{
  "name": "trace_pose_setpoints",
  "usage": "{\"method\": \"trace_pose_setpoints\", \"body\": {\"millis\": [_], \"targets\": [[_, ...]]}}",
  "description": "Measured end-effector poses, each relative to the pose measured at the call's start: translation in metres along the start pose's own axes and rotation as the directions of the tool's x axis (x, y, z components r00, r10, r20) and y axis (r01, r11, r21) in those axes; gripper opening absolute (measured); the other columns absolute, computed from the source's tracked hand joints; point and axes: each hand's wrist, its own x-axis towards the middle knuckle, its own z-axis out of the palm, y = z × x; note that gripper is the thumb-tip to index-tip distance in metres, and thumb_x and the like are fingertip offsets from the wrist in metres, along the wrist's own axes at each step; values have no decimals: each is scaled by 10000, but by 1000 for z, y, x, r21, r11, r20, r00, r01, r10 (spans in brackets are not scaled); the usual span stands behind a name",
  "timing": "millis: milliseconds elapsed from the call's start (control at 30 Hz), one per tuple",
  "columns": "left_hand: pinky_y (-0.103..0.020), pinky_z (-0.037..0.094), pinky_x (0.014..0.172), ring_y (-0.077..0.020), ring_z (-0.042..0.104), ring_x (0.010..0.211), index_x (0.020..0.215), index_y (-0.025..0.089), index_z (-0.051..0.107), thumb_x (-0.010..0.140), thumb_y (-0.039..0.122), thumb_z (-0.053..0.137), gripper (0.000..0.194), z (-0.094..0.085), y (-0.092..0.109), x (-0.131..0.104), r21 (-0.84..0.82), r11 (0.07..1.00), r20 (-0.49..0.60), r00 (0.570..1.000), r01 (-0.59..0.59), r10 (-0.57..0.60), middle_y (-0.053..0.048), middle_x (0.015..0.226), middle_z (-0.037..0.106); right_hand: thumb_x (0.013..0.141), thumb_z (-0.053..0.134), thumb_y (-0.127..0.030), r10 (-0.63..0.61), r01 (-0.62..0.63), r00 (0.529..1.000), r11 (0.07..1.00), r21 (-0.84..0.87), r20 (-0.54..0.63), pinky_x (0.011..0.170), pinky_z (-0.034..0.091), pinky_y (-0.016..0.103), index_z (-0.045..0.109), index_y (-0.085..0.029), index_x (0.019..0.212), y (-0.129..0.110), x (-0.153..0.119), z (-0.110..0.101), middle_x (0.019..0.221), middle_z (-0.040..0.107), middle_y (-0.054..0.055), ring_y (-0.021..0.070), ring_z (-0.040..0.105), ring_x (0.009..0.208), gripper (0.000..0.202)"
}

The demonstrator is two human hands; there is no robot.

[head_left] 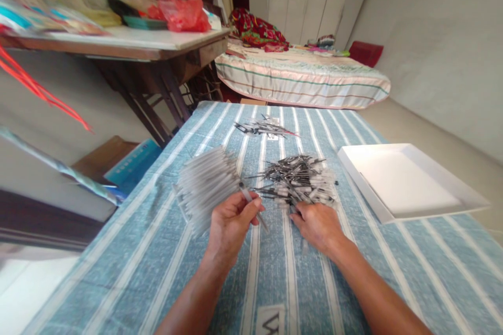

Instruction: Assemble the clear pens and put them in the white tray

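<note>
Pinching a slim tube, your left hand has thumb and fingertips closed on it, its dark end pointing away and to the left, its clear end slanting back toward you and to the right. The row of pale tubes lies just left of and beyond that hand, the nearer of your two. Your right hand reaches into the near edge of the loose heap of dark and clear parts; its fingers curl down, and I cannot tell whether they grip anything. Between row and heap runs a narrow gap of striped cloth, with wider bare room on your side; the white tray bounds the heap's right
</note>
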Motion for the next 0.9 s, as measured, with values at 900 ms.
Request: {"method": "trace_pose_setpoints", "body": {"millis": [900], "targets": [[-185,298,370,-69,454,411,730,137,611,647,287,643,175,-6,-7,5,-54,998,-30,999,-27,25,-8,600,635,817,479,-268,-167,166,986,965,201,-11,622,366,220,660,-246,906,-6,19,-9,805,701,20,170,634,790,204]]}}
